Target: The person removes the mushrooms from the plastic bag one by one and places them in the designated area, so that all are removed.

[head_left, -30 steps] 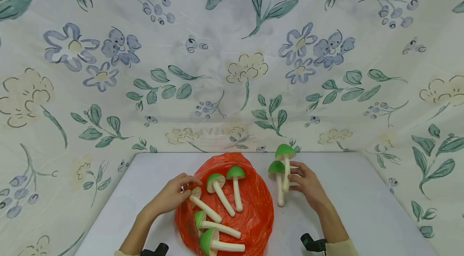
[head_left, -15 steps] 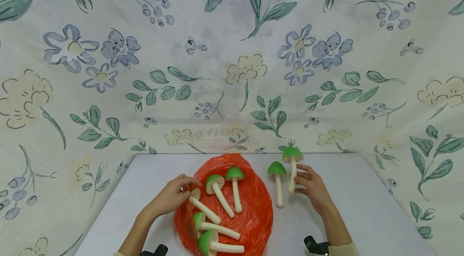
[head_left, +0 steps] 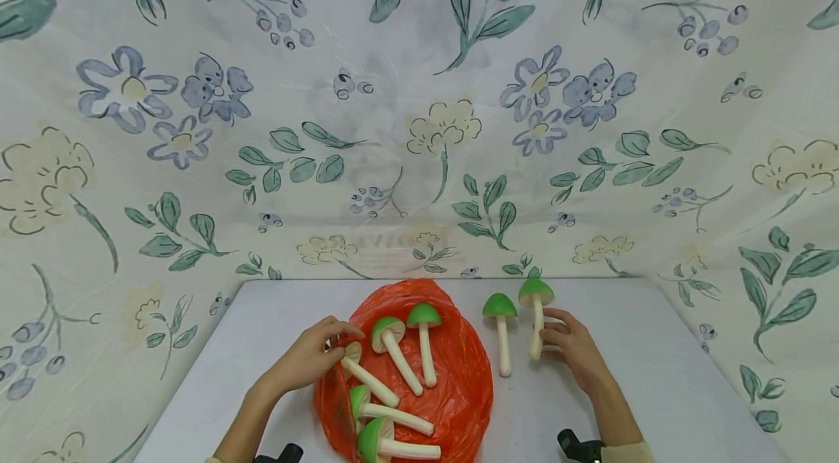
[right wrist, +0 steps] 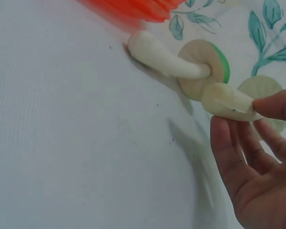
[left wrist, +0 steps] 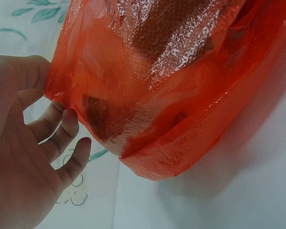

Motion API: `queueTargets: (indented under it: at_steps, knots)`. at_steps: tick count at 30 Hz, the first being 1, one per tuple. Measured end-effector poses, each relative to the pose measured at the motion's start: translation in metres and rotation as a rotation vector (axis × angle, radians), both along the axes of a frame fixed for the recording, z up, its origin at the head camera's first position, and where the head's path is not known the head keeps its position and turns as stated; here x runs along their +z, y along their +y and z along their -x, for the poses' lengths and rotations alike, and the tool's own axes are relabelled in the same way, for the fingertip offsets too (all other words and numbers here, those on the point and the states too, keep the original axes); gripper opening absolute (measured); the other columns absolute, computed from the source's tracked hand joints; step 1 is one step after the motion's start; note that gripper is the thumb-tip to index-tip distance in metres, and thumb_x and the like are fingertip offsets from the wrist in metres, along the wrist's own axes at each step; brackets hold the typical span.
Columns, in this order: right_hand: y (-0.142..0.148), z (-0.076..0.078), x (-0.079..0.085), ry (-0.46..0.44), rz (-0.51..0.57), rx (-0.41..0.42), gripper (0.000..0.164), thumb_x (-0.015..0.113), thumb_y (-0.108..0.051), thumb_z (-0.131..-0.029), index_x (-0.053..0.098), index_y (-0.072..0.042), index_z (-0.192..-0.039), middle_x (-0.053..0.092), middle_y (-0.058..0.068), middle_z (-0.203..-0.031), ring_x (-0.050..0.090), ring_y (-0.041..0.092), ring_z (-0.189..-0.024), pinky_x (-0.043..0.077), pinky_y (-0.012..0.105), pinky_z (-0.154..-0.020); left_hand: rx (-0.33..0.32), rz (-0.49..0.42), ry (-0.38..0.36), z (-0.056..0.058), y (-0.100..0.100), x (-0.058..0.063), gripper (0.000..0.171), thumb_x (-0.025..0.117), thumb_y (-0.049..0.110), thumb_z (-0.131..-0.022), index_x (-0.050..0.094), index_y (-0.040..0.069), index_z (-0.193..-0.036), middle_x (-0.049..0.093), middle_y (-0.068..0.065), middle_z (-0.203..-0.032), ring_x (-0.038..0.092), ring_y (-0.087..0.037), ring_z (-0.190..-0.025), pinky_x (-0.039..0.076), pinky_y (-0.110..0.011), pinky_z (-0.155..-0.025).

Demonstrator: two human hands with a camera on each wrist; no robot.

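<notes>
My left hand (head_left: 308, 354) pinches the left edge of a red plastic bag (head_left: 459, 376), and the left wrist view shows thumb and fingers on its rim. Several toy mushrooms with green caps and pale stems lie in the bag's opening, among them one mushroom (head_left: 426, 346) near the far side. To the right of the bag, my right hand (head_left: 577, 346) holds another green-capped mushroom (head_left: 537, 310) by its stem, cap pointing away. In the right wrist view that stem (right wrist: 231, 102) sits between thumb and fingers. Beside it a separate mushroom (head_left: 502, 332) lies on the table.
A white table (head_left: 682, 390) extends beneath everything. Behind it rises a floral-patterned sheet (head_left: 419, 157), which also covers both sides. Dark wrist devices sit by each forearm, such as the right one (head_left: 578, 446).
My right hand has moved right and slightly nearer with its mushroom, drawing it away from the one lying on the table. The left hand stays at the bag's edge.
</notes>
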State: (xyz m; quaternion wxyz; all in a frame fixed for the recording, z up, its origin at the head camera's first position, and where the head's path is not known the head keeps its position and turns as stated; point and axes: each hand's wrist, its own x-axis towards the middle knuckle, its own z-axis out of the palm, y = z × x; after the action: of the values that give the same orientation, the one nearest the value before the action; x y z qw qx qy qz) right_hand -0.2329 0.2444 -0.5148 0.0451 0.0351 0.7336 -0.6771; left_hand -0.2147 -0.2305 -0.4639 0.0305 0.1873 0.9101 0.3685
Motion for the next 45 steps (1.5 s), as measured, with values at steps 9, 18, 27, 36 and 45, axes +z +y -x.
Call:
queueTargets:
  at_steps: [9, 18, 27, 36, 45]
  knots:
    - [0.002, -0.002, -0.009, -0.018, -0.144, -0.027, 0.047, 0.059, -0.008, -0.094, 0.052, 0.000, -0.140, 0.055, 0.021, -0.125, 0.060, 0.025, -0.100, 0.057, 0.036, -0.077, 0.000, 0.002, -0.001, 0.000, 0.000, 0.001, 0.031, 0.060, -0.001, -0.091, 0.071, 0.014, -0.115, 0.057, -0.003, -0.095, 0.048, -0.020, -0.084, 0.045, -0.028, -0.068]
    - [-0.001, -0.004, -0.016, -0.011, -0.179, -0.034, 0.045, 0.056, 0.000, -0.093, 0.054, 0.003, -0.137, 0.055, 0.019, -0.118, 0.059, 0.023, -0.096, 0.057, 0.032, -0.076, -0.008, -0.005, -0.009, 0.000, 0.001, 0.002, 0.030, 0.060, -0.001, -0.091, 0.071, 0.011, -0.115, 0.056, -0.004, -0.094, 0.048, -0.021, -0.085, 0.046, -0.026, -0.066]
    - [0.000, -0.003, -0.016, -0.030, -0.178, -0.035, 0.042, 0.056, -0.005, -0.097, 0.053, 0.003, -0.137, 0.056, 0.019, -0.117, 0.060, 0.022, -0.097, 0.057, 0.032, -0.076, -0.006, -0.002, -0.003, 0.000, 0.001, 0.003, 0.030, 0.059, -0.001, -0.090, 0.072, 0.013, -0.114, 0.056, -0.003, -0.094, 0.048, -0.020, -0.084, 0.046, -0.026, -0.066]
    - [0.000, -0.004, -0.018, -0.035, -0.180, -0.038, 0.042, 0.058, -0.009, -0.097, 0.053, 0.003, -0.137, 0.057, 0.018, -0.116, 0.060, 0.022, -0.098, 0.057, 0.032, -0.078, 0.007, -0.004, -0.003, -0.002, 0.002, 0.005, 0.030, 0.059, -0.001, -0.090, 0.072, 0.013, -0.113, 0.057, -0.003, -0.094, 0.049, -0.020, -0.084, 0.046, -0.027, -0.067]
    - [0.000, -0.004, -0.019, -0.037, -0.190, -0.054, 0.040, 0.057, -0.009, -0.096, 0.055, 0.001, -0.135, 0.059, 0.017, -0.114, 0.061, 0.022, -0.097, 0.057, 0.029, -0.077, 0.012, -0.005, -0.019, -0.003, 0.003, 0.005, 0.030, 0.059, -0.001, -0.090, 0.072, 0.011, -0.114, 0.057, -0.006, -0.095, 0.048, -0.020, -0.085, 0.046, -0.026, -0.066]
